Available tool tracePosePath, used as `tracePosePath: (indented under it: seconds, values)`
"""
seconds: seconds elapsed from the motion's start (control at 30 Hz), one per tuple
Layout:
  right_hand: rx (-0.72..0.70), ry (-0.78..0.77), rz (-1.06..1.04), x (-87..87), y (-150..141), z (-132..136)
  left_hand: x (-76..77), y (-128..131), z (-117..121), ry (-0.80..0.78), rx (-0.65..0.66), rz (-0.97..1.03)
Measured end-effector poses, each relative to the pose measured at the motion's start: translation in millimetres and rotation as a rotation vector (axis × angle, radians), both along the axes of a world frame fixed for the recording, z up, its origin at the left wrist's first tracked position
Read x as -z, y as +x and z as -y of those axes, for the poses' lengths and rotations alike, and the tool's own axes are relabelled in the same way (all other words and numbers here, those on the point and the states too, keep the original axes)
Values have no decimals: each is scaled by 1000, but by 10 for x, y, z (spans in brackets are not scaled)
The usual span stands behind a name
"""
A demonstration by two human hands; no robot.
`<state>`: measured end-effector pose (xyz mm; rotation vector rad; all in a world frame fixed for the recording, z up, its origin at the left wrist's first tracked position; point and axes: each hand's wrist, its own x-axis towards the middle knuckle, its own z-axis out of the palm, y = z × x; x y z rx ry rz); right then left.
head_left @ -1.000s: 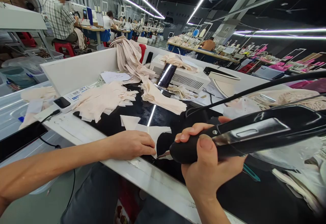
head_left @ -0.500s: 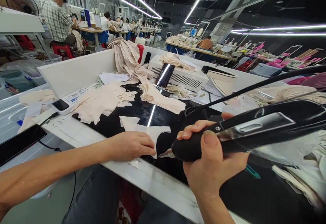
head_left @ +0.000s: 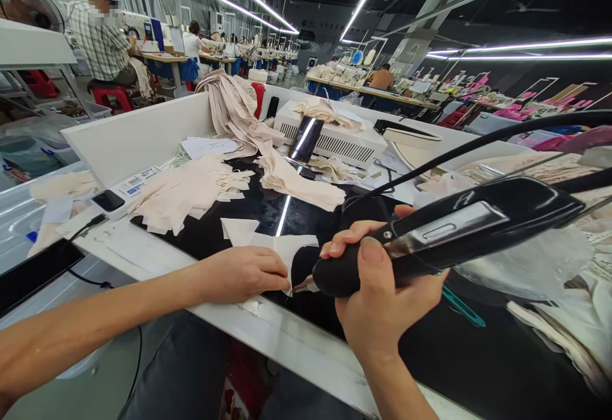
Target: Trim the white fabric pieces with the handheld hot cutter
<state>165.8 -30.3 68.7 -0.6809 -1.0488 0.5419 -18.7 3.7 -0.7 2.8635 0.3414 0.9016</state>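
My left hand (head_left: 253, 273) rests at the near edge of the black work surface (head_left: 459, 356), fingers curled together on a cream fabric piece (head_left: 292, 246). The thumb is hidden. My right hand (head_left: 382, 292) is wrapped round a black corded hand tool (head_left: 444, 232) with a silver plate along its side. Its narrow metal tip (head_left: 306, 284) points left, close to the fabric's lower corner by my left fingertips; whether they touch I cannot tell. A small cream fabric flap (head_left: 240, 231) lies at the far left of the piece.
Left stands a pile of cream cut pieces (head_left: 184, 184); a fabric stack (head_left: 301, 184) lies beyond. A white vented box (head_left: 329, 133) is at the back. The tool's black cable (head_left: 430, 159) arcs right. Teal snips-like object (head_left: 463, 306) and plastic bag (head_left: 535, 267) lie right. Co-workers sit at sewing machines.
The tool first drew slightly right, its tip coming more into view, then swung back left and its rear end dropped lower. My left hand stays on the fabric. The whole view has shifted slightly.
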Motion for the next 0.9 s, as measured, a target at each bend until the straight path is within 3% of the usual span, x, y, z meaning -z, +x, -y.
tracePosePath:
  seconds: [0.33, 0.9]
  values:
    - [7, 5, -38, -10, 9, -15, 52, -11, -13, -3, -15, -54]
    - [-21, -25, -11, 7, 50, 88, -20, -93, -1, -108, -27, -8]
